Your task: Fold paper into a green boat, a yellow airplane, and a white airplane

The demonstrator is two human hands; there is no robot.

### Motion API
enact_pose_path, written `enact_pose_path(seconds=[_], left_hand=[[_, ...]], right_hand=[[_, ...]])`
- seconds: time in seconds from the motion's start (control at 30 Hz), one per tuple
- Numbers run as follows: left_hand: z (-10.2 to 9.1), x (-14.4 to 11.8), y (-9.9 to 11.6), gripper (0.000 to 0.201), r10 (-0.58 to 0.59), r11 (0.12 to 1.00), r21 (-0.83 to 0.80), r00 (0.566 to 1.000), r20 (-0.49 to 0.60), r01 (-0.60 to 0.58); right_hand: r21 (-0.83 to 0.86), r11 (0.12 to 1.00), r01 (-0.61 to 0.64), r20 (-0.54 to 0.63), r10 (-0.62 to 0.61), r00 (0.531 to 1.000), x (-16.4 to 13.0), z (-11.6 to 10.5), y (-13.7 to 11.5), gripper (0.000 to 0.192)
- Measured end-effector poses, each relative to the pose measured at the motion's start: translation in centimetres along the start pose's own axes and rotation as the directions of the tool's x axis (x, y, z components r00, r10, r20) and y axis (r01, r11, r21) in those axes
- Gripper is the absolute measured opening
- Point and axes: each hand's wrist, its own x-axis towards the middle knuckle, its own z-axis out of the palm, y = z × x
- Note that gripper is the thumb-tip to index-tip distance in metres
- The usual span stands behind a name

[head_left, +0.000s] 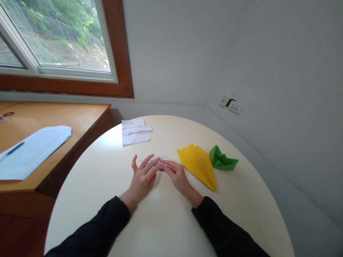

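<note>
Above the round table, a small folded piece of white paper (162, 161) is held between both hands. My left hand (144, 177) has its fingers over the paper and its thumb low beside it, with the little finger raised to the left. With thumb and fingertips, my right hand (177, 175) pinches the paper's right end. Fingers cover much of the paper, so its exact shape is hidden. Right of my right hand lies a folded yellow paper (198, 165). A green folded paper boat (222, 159) rests beside it.
Several white paper pieces (135, 132) lie at the far left of the round table (160, 228). A wooden desk (83, 117) on the left bears white sheets (40, 150), a pen (15, 148) and partly visible scissors (7, 114). A wall socket (235, 106) is at right.
</note>
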Motion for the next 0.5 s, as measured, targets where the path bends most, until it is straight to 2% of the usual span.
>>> enact_pose_path(seconds=[0.1, 0.2, 0.27, 0.33, 0.37, 0.4, 0.43, 0.5], left_hand=[[-0.1, 0.1, 0.2, 0.044, -0.016, 1.0, -0.015, 1.0, 0.0, 0.016], [-0.3, 0.1, 0.4, 0.038, -0.069, 0.996, -0.064, 0.995, -0.075, 0.064], [-0.3, 0.2, 0.4, 0.04, -0.18, 0.977, -0.145, 0.971, -0.157, 0.157], [-0.1, 0.3, 0.1, 0.051, -0.348, 0.906, -0.32, 0.919, -0.187, 0.278], [0.0, 0.4, -0.1, 0.059, -0.439, 0.83, -0.445, 0.886, -0.152, 0.335], [0.2, 0.4, -0.3, 0.067, -0.519, 0.72, -0.577, 0.851, -0.077, 0.386], [0.4, 0.5, -0.5, 0.076, -0.577, 0.577, -0.693, 0.816, 0.027, 0.431], [0.8, 0.7, -0.7, 0.088, -0.613, 0.286, -0.819, 0.752, 0.243, 0.498]], right_hand=[[-0.075, 0.997, 0.03, 0.006, -0.03, 1.0, -0.2, 0.1, -0.1, 0.029], [-0.12, 0.99, 0.069, -0.01, -0.071, 0.997, -0.3, 0.1, -0.1, 0.029], [-0.143, 0.987, 0.079, -0.03, -0.084, 0.996, -0.3, 0.0, 0.0, 0.03], [-0.169, 0.982, 0.081, -0.053, -0.091, 0.994, -0.3, -0.1, 0.1, 0.032], [-0.184, 0.979, 0.084, -0.058, -0.096, 0.994, -0.4, -0.1, 0.1, 0.033], [-0.201, 0.976, 0.09, -0.055, -0.103, 0.993, -0.4, -0.2, 0.1, 0.035], [-0.221, 0.97, 0.104, -0.04, -0.115, 0.993, -0.5, -0.2, 0.1, 0.037], [-0.275, 0.949, 0.151, 0.032, -0.149, 0.988, -0.7, -0.3, 0.0, 0.042]])
